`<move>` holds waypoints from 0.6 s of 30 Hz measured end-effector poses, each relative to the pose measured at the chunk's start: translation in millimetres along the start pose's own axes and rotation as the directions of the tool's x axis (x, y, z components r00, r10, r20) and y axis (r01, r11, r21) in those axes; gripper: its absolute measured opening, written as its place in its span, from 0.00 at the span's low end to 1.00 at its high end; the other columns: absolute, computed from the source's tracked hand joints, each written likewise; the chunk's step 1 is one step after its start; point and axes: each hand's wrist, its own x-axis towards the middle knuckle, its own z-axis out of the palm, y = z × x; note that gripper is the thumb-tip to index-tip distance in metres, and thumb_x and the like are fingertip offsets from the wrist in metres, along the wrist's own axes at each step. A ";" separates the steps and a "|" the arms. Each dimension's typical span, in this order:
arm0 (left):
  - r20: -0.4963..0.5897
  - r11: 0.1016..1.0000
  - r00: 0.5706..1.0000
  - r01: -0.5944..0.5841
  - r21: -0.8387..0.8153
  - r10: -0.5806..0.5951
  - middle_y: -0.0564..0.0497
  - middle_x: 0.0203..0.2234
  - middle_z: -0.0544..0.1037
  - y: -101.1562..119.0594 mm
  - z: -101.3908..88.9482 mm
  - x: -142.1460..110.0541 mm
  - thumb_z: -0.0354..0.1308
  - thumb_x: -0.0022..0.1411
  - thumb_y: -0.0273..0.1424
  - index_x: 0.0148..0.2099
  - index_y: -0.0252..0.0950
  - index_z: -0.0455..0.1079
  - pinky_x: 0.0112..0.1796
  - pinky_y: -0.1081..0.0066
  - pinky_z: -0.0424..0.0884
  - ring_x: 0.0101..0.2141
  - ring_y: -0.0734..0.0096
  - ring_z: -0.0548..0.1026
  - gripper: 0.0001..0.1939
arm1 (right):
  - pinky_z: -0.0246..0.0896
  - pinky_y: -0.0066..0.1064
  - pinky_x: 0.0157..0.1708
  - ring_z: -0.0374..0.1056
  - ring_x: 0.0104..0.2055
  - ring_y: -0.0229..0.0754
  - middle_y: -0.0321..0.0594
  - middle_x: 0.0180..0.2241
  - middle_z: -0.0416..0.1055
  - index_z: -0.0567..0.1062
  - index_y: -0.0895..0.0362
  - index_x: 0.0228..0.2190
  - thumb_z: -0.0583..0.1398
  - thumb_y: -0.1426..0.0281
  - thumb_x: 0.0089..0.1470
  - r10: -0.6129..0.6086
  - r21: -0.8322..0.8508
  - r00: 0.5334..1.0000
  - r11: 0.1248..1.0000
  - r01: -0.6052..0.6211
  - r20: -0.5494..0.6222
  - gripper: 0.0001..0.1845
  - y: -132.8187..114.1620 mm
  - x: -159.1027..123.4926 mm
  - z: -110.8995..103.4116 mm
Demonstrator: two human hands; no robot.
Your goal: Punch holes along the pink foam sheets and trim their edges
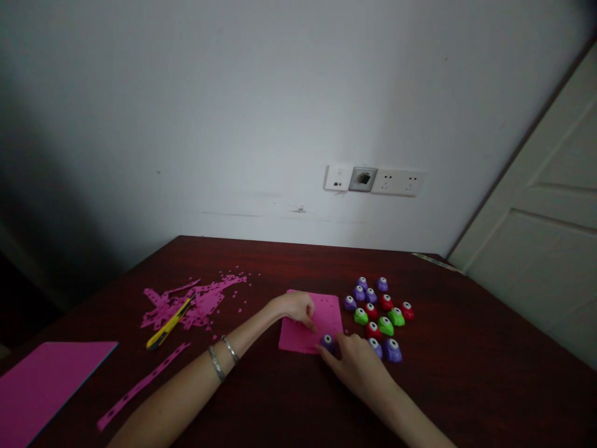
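Observation:
A stack of pink paper (324, 317) lies on the table in front of me, with rows of small punched marks along its far and right edges. Over its left half, my left hand (298, 306) is closed, fingers curled and one fingertip pressing down on the paper. At the near right corner of the stack sits a purple craft punch (327, 341) with a white and black button on top. My right hand (357, 361) has its thumb and fingers around this punch. Whether the paper sits in the punch's slot cannot be made out.
Several purple, red and green punches (385, 325) stand to the right. Pink scraps (203, 305) and a yellow utility knife (170, 326) lie left, near a punched pink strip (142, 384) and a large pink sheet (51, 382). Behind the table is a wall with sockets (398, 182).

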 end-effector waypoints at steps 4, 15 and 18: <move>-0.011 1.000 1.000 0.000 -0.025 0.000 0.58 0.16 0.67 -6.6 2.8 2.3 0.63 0.40 0.47 0.24 0.35 0.67 0.20 0.77 0.54 0.18 0.79 0.63 0.19 | 0.57 0.30 0.27 0.72 0.31 0.49 0.50 0.29 0.74 0.74 0.60 0.29 0.51 0.59 0.55 0.017 -0.035 1.000 0.999 -0.017 0.012 0.20 -4.8 -0.1 0.4; 0.000 0.999 1.000 0.030 -0.033 -0.030 0.58 0.16 0.67 -6.1 3.7 2.6 0.63 0.40 0.47 0.24 0.35 0.67 0.21 0.77 0.54 0.19 0.79 0.63 0.19 | 0.56 0.29 0.26 0.72 0.31 0.48 0.48 0.28 0.75 0.73 0.60 0.31 0.50 0.60 0.56 0.032 -0.003 0.999 0.999 -0.032 0.024 0.18 -4.2 -2.5 2.7; 0.005 0.999 0.999 0.040 -0.032 -0.040 0.58 0.15 0.67 -5.3 3.6 2.1 0.63 0.40 0.47 0.24 0.36 0.67 0.21 0.77 0.54 0.18 0.79 0.63 0.19 | 0.55 0.29 0.26 0.72 0.31 0.47 0.48 0.28 0.74 0.73 0.59 0.30 0.50 0.58 0.56 0.032 0.030 0.999 0.999 -0.032 0.020 0.19 -2.3 -1.7 4.9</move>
